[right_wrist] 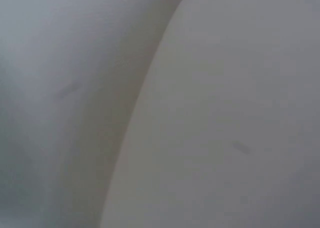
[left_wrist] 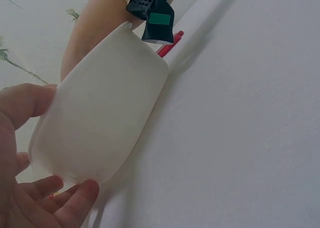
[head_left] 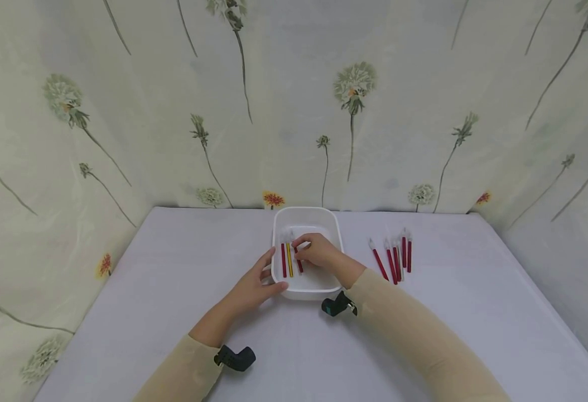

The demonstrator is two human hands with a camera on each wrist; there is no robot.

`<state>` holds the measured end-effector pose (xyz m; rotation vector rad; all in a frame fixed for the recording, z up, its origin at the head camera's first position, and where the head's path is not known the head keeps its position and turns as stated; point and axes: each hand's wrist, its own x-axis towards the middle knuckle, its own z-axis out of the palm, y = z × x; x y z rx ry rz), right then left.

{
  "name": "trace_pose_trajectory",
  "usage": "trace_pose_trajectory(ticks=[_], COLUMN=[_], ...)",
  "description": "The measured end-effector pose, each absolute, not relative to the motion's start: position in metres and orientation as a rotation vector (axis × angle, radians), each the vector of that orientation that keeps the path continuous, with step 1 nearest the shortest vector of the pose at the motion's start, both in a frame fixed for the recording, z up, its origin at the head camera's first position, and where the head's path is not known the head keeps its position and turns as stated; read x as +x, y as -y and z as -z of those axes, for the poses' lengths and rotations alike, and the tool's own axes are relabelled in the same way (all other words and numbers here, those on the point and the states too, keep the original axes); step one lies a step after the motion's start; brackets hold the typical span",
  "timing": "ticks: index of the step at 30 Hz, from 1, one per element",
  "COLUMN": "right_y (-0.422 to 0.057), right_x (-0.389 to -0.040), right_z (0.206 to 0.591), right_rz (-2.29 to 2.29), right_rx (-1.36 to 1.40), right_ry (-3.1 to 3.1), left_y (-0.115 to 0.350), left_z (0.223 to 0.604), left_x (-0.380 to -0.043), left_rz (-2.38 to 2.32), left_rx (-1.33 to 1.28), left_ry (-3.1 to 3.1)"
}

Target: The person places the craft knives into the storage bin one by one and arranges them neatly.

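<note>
My left hand [head_left: 254, 285] grips the near left corner of a white plastic basin [head_left: 308, 295], thumb on the front rim and fingers along the left side. In the left wrist view, the fingers [left_wrist: 80, 203] press on the basin's outer wall [left_wrist: 105, 107]. Inside the basin, my right hand [head_left: 319, 251] pinches a thin dark-red pen-like stick [head_left: 300, 266] with a clear tip. A yellow stick [head_left: 289, 262] and another red stick [head_left: 283, 261] lie to its left, roughly side by side. The right wrist view shows only the basin wall [right_wrist: 215, 112] and tabletop, without the hand.
Right of the basin, several red sticks [head_left: 390, 259] with clear tips lie loosely grouped on the white-covered table [head_left: 475, 312], partly beside the right forearm. A flower-patterned curtain [head_left: 294, 111] stands behind the table's back edge. Each wrist carries a black camera [head_left: 236, 358].
</note>
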<state>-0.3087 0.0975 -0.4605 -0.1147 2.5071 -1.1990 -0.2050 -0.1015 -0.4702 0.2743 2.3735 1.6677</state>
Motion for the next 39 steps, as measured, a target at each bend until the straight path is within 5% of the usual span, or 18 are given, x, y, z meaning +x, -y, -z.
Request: trace_pose_trajectory(ticks=[39], right_y=[-0.118], right_x=[-0.295], right_z=[0.425], right_rz=[1.196], right_rx=[-0.312], right_ry=[-2.59], left_y=[0.102], left_z=[0.475], left_x=[-0.206], left_rz=[-1.649], left_rx=[0.242], left_ry=[-2.366])
